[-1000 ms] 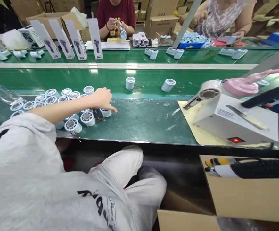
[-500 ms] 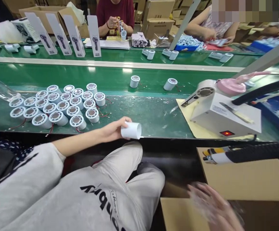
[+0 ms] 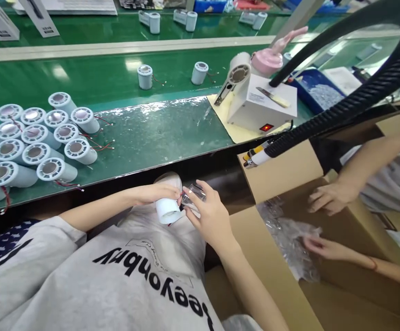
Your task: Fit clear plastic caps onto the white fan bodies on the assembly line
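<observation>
Fingers of the left hand (image 3: 155,194) are wrapped around a pale-blue fan housing (image 3: 168,212), held over the lap with its open end tipped toward the near side. Those of the right hand (image 3: 214,218) grasp a clear plastic piece (image 3: 197,196) just right of it, perhaps a cup, though partly hidden. Wired fan housings (image 3: 62,169) crowd the desk (image 3: 148,142) at left; a white machine box (image 3: 248,112) stands far right of them.
</observation>
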A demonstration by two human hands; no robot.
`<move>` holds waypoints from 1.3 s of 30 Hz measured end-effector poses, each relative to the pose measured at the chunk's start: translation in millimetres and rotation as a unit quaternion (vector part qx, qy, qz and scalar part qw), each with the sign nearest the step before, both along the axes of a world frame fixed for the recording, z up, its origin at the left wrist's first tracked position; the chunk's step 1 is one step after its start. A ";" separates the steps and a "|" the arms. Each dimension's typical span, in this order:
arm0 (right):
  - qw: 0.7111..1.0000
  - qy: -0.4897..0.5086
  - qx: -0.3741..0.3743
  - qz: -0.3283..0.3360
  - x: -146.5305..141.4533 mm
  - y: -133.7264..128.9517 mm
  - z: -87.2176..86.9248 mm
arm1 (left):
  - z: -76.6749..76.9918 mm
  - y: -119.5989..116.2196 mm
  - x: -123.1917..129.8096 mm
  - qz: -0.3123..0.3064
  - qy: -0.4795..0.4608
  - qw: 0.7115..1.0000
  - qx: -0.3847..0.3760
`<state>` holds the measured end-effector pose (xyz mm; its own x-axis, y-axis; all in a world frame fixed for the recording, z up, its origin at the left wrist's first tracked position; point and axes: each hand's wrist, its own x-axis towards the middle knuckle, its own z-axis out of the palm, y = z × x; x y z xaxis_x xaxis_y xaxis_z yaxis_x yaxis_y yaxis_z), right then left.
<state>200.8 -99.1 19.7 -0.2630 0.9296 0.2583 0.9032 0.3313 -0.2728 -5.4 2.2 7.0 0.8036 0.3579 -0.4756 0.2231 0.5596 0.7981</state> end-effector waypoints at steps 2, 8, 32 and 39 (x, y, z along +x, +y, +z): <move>0.998 0.041 -0.048 0.008 2.3 2.8 -1.4 | 13.0 1.9 -1.2 -0.010 0.017 0.986 0.166; 0.928 0.328 -0.174 0.009 6.6 1.0 3.0 | 17.8 -3.0 -4.1 0.046 0.009 0.876 0.481; 0.888 0.442 -0.127 0.022 20.4 -18.4 -2.8 | 12.6 -7.7 -7.9 0.007 -0.097 0.953 0.288; 0.829 0.520 -0.206 -0.022 19.3 -17.2 2.3 | 19.6 -7.4 -9.3 -0.017 -0.120 0.934 0.336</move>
<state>220.1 -116.3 22.1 -0.0622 0.9979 -0.0179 0.1181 -0.0105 -0.9929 -14.7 -5.2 26.6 0.8749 0.4824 0.0424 0.0012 -0.0897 0.9960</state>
